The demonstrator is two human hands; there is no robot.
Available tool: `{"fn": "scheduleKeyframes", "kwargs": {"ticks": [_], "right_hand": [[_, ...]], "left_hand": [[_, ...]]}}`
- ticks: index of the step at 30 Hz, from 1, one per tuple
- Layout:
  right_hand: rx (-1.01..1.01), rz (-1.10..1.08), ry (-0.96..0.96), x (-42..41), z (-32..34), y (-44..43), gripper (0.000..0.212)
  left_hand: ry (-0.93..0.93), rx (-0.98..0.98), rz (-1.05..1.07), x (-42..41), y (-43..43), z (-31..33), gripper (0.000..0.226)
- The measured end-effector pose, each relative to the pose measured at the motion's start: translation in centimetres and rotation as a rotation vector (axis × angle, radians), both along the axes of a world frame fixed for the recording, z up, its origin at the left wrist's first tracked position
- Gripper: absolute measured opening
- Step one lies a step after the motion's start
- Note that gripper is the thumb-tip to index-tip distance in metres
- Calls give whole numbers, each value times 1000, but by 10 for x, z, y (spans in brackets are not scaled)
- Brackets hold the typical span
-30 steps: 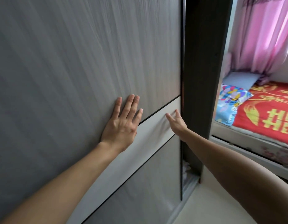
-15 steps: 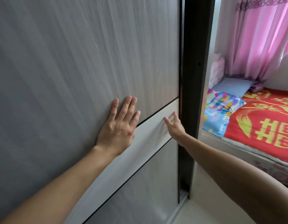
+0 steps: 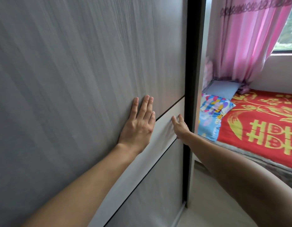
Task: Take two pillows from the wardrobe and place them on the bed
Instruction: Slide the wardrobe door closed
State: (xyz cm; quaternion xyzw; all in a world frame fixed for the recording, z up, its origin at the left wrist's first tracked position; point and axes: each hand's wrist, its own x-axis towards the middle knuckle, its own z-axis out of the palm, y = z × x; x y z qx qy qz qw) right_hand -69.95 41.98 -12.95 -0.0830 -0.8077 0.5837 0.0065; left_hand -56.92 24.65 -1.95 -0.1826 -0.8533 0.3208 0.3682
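A: Hands first. We are seeing the left hand [image 3: 138,124] lying flat on the grey wardrobe door [image 3: 76,79], fingers straight and close together, palm pressing the panel just above the pale band [image 3: 168,119] that is crossing the door. Grip is wide, holding nothing.

B: Agreed. The right hand [image 3: 180,126] is resting on that pale band, just beside the door's dark right edge strip [image 3: 192,63]. Fingers are spread, palm toward the door, so again a wide grip with nothing in it.

A: We are reading the door as sitting against the dark strip; no gap is showing there, and the wardrobe's inside is hidden from us.

B: Task things: pillows. We are seeing a colourful patterned pillow [image 3: 212,115] lying at the near left corner of the bed [image 3: 256,161], and a plain blue pillow [image 3: 222,89] behind it toward the far left corner, the two touching or nearly so. We cannot tell more than that.

A: The bed is wearing a red cover with yellow figures [image 3: 265,128], reaching its near edge. A pink curtain [image 3: 250,43] is hanging over the far side, its hem gathering just beside the blue pillow.

B: Window [image 3: 287,30] is showing at the far right behind the curtain. Pale floor [image 3: 215,202] is running between wardrobe and bed.
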Motion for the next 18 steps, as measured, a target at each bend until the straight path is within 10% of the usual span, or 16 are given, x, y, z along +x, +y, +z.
{"fn": "scheduleKeyframes", "kwargs": {"ticks": [18], "right_hand": [[-101, 27, -145, -11, 16, 33, 59]], "left_hand": [[-12, -38, 13, -40, 35, 8, 50]]}}
